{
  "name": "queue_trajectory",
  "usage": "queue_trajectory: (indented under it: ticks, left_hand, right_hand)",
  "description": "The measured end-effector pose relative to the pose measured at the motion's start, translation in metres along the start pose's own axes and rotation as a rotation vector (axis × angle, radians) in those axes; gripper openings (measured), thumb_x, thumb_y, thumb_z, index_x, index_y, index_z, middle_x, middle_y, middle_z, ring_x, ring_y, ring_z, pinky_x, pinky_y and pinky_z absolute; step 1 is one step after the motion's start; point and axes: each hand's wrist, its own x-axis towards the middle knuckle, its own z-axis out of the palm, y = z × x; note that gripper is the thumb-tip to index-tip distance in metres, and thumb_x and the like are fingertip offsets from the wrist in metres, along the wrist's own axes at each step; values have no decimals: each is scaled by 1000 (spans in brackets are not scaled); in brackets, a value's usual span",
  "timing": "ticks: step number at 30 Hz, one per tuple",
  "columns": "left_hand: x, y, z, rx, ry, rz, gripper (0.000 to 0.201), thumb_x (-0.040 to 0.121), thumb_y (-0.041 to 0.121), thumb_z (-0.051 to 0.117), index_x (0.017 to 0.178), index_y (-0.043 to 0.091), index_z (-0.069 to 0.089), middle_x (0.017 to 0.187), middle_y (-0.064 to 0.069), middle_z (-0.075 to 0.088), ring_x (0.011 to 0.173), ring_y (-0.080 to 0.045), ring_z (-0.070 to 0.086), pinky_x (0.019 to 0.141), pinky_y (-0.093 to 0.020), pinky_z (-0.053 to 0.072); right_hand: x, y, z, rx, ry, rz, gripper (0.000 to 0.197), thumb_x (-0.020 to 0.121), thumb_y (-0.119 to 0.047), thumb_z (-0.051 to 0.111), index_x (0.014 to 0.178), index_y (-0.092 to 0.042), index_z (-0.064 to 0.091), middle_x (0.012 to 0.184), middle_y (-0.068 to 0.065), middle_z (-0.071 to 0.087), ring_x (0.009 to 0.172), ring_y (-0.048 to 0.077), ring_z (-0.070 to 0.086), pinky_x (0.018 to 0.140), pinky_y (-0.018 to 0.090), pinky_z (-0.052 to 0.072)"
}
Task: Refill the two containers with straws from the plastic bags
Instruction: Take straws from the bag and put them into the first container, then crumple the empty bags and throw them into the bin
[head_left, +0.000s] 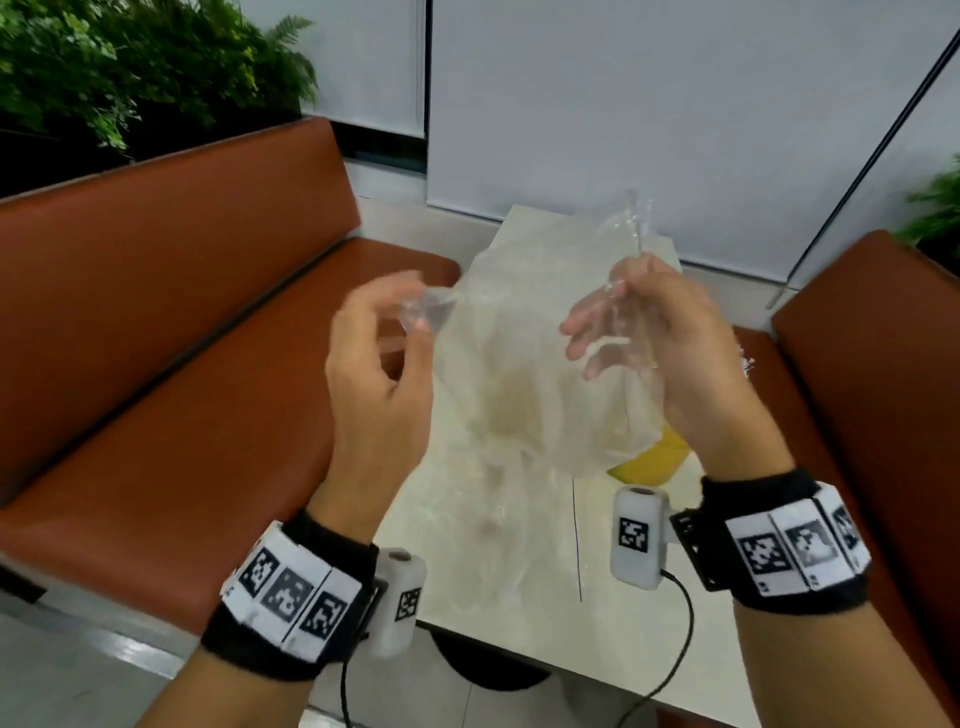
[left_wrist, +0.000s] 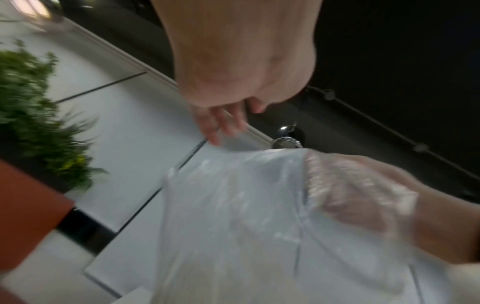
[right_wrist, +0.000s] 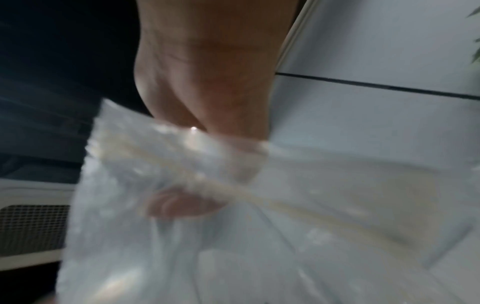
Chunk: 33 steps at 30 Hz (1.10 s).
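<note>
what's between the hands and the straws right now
Only the clear plastic bag itself: left hand and right hand pinch its top, held above the table. The straws and containers aren't discernible.

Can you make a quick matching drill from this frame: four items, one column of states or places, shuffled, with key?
Column 1
1. plastic bag
2. left hand
3. yellow object
4. bench seat

Column 2
A. partly hidden behind the bag, on the table
B. pinches the bag's left edge
C. clear, held up between both hands
D. rust-brown, left of the table

Pairs: 1-C, 2-B, 3-A, 4-D. The right hand grips the bag's other side.
</note>
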Motion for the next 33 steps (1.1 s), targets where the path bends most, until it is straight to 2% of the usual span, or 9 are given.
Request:
queue_trajectory:
  ticks: [3,5,8,11,15,21,25,28,33]
  left_hand:
    - [5,-29,-1,120,-103,-554,73,97,59,52,156,24,29,161,3,34,145,-18,35,117,-38,32]
    - [-1,-43,3,-57,-269,-840,83,92,74,42,157,24,29,159,2,41,140,-15,43,112,-36,31]
    - [-18,-54,9,-218,-287,-829,59,97,64,46,135,21,59,110,3,77,108,-10,69,100,-40,46]
    - [-33,-63,5,-115,-167,-733,23,103,31,54,105,12,68,76,-3,69,65,-10,67,70,-36,52]
    - [-47,-70,-5,64,-200,-694,26,103,25,53,90,4,61,69,-8,60,47,-11,52,46,-25,43]
    - [-69,-88,2,128,-206,-1006,13,101,14,51,103,13,64,86,-11,66,61,-26,66,60,-35,58]
    - [-86,-111,10,332,-273,-1003,20,96,17,56,102,4,69,101,-9,67,87,-27,62,77,-41,54]
    - [-97,-122,13,353,-466,-1100,21,94,17,50,110,12,62,112,-8,61,94,-26,59,79,-37,49]
    - [-106,-134,13,308,-596,-1099,39,90,1,36,114,30,50,101,-9,56,74,-21,53,61,-30,43]
  right_hand:
    - [-8,3,-15,133,75,46,26,108,-22,33,86,-18,47,68,10,72,57,26,64,64,37,49]
    - [-11,13,-22,145,178,134,24,108,-23,36,87,-18,48,62,6,69,47,21,58,57,32,47]
    - [-11,44,-34,-189,305,193,23,108,-22,41,94,-16,57,58,6,61,38,17,45,43,27,37]
    - [-6,81,-50,-753,385,152,21,105,-23,48,99,-15,67,72,0,63,50,10,57,56,25,41]
    - [-12,100,-65,-1130,422,263,34,102,-36,54,103,-7,72,92,10,70,86,29,65,74,33,48]
    - [-31,129,-59,-825,216,722,53,100,-46,48,138,-10,54,120,8,67,105,28,63,82,40,56]
    - [-50,163,-62,-794,123,899,85,89,-30,70,159,-22,23,161,4,31,133,33,46,86,42,56]
    - [-63,195,-62,-680,119,1004,85,88,-18,71,158,-22,22,156,9,35,129,34,47,81,43,57]
    - [-79,234,-60,-560,160,947,90,82,-5,76,155,-21,26,132,10,49,104,28,60,72,36,56]
